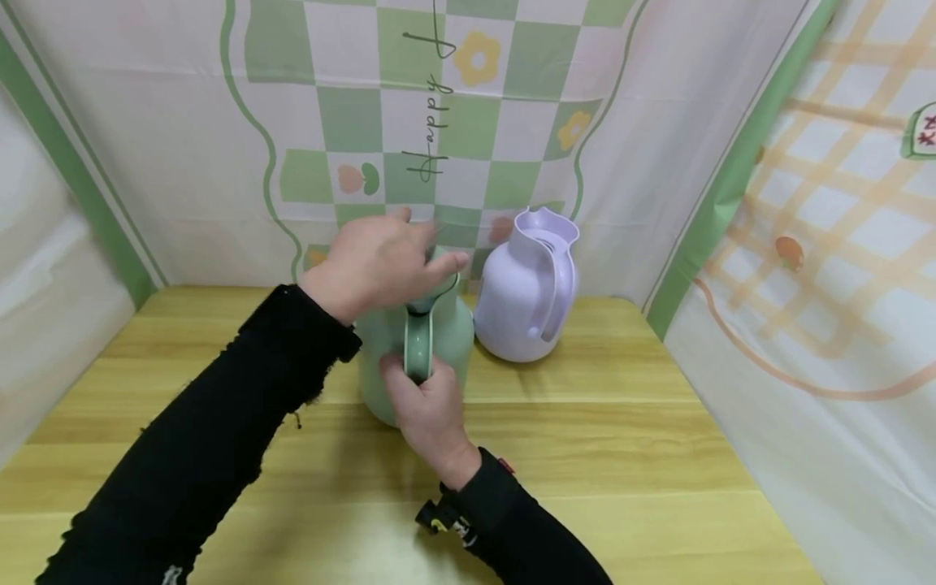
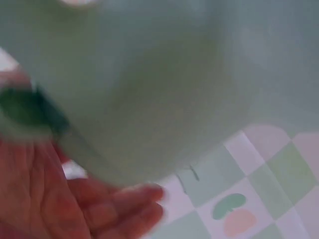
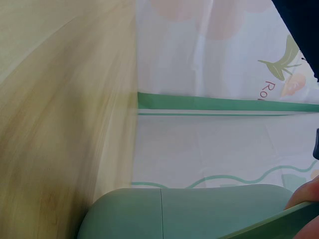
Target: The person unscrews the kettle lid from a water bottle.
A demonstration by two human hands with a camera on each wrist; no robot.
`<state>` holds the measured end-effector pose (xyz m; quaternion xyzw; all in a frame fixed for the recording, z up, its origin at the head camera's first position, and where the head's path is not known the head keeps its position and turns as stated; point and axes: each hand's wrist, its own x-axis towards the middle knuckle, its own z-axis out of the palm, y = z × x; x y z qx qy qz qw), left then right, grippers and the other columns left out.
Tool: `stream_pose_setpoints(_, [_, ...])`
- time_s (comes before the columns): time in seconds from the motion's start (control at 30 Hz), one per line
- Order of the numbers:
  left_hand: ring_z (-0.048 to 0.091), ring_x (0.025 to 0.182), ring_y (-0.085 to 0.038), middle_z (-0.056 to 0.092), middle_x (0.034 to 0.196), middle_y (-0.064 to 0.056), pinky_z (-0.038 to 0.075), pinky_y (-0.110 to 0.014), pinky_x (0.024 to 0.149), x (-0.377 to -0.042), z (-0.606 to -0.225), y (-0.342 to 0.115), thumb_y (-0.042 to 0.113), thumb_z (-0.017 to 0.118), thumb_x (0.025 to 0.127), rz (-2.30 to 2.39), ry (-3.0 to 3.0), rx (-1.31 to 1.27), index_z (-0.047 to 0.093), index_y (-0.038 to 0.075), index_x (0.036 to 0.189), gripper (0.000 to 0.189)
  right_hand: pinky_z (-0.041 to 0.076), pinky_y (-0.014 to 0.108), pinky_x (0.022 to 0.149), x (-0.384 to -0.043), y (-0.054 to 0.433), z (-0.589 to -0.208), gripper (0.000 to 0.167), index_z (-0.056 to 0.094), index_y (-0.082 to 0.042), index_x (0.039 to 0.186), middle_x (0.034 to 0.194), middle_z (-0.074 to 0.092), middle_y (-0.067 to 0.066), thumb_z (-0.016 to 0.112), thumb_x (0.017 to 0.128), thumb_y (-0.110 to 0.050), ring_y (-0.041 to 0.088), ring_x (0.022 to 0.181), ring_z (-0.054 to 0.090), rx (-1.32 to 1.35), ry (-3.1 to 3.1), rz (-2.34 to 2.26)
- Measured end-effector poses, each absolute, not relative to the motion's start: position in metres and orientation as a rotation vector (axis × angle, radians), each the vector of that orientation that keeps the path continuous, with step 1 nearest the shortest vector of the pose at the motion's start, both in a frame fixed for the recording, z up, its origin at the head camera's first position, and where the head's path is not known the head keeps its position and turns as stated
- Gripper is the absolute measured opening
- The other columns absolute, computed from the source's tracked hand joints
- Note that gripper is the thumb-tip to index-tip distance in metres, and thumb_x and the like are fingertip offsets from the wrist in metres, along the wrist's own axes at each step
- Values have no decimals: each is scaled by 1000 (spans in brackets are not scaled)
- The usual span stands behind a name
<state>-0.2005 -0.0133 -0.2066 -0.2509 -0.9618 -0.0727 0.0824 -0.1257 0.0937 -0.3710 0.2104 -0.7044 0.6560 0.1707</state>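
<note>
A mint-green thermos jug stands upright on the wooden table, its handle facing me. My right hand grips the jug's handle, with the thumb on its left side. Over the jug's mouth, my left hand grips the lid, which shows as a grey-green piece with a dark edge, mostly hidden beneath the palm. The left wrist view shows the bent fingers beside the blurred green jug. In the right wrist view, the jug's side and part of the right hand appear.
A lilac thermos jug stands just right of the green one, its handle turned toward the front right. Behind the table hangs a checkered cloth, and patterned cloth also hangs at both sides.
</note>
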Motion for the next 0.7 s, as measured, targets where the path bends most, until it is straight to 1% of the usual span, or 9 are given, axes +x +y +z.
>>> stream_pose_setpoints(0.03, [56, 136, -37, 55, 148, -24, 52, -50, 103, -204, -205, -17, 66, 39, 105, -264, -2892, -820, 59, 12, 145, 69, 24, 28, 54, -126, 93, -371, 52, 27, -14, 63, 54, 22, 0, 57, 104, -20, 16, 49, 16, 586, -2007, 1863])
stream_pose_setpoints(0.07, [42, 149, -36, 41, 162, -23, 44, -51, 114, -208, -205, -21, 64, 39, 106, -314, -2907, -895, 49, 15, 156, 71, 24, 28, 54, -125, 93, -370, 52, 26, -14, 63, 54, 22, 0, 58, 104, -20, 17, 49, 16, 573, -2010, 1868])
stream_pose_setpoints(0.1, [28, 157, -35, 27, 170, -19, 34, -52, 122, -211, -205, -25, 62, 39, 107, -357, -2922, -966, 39, 18, 163, 72, 24, 27, 54, -125, 93, -370, 52, 27, -14, 63, 54, 23, 0, 58, 104, -21, 16, 49, 17, 559, -2013, 1876])
stream_pose_setpoints(0.13, [21, 160, -33, 22, 172, -17, 27, -52, 126, -215, -205, -28, 61, 39, 107, -401, -2933, -1033, 34, 20, 165, 71, 24, 27, 54, -125, 93, -370, 52, 27, -14, 62, 54, 23, 0, 59, 104, -21, 17, 49, 18, 551, -2014, 1881])
stream_pose_setpoints(0.17, [18, 161, -31, 20, 173, -14, 23, -51, 127, -218, -206, -30, 59, 40, 108, -442, -2932, -1100, 33, 22, 165, 69, 25, 27, 54, -125, 93, -369, 52, 28, -14, 62, 53, 24, 0, 59, 104, -21, 17, 48, 19, 544, -2013, 1886])
stream_pose_setpoints(0.27, [12, 162, -29, 20, 174, -8, 18, -50, 129, -222, -211, -33, 55, 39, 109, -503, -2949, -1210, 34, 27, 165, 63, 26, 26, 53, -125, 92, -369, 52, 30, -13, 62, 52, 27, 1, 60, 103, -21, 17, 47, 22, 540, -2007, 1903])
stream_pose_setpoints(0.43, [8, 163, -29, 20, 174, -1, 14, -48, 130, -223, -217, -32, 50, 34, 108, -505, -2975, -1204, 36, 33, 163, 59, 28, 26, 53, -126, 92, -370, 51, 32, -14, 61, 51, 29, 0, 60, 103, -20, 17, 46, 24, 559, -1993, 1908])
stream_pose_setpoints(0.57, [9, 163, -28, 20, 174, -2, 14, -46, 131, -223, -218, -31, 46, 32, 107, -483, -2964, -1191, 35, 32, 164, 59, 28, 26, 53, -126, 93, -369, 50, 33, -13, 61, 50, 31, 1, 60, 103, -20, 17, 45, 27, 569, -1980, 1921])
stream_pose_setpoints(0.7, [12, 162, -26, 21, 174, -3, 17, -46, 130, -223, -219, -30, 46, 31, 107, -455, -2964, -1174, 35, 32, 164, 59, 28, 26, 53, -127, 93, -370, 50, 34, -13, 62, 51, 31, 1, 60, 103, -20, 17, 46, 27, 558, -1987, 1913])
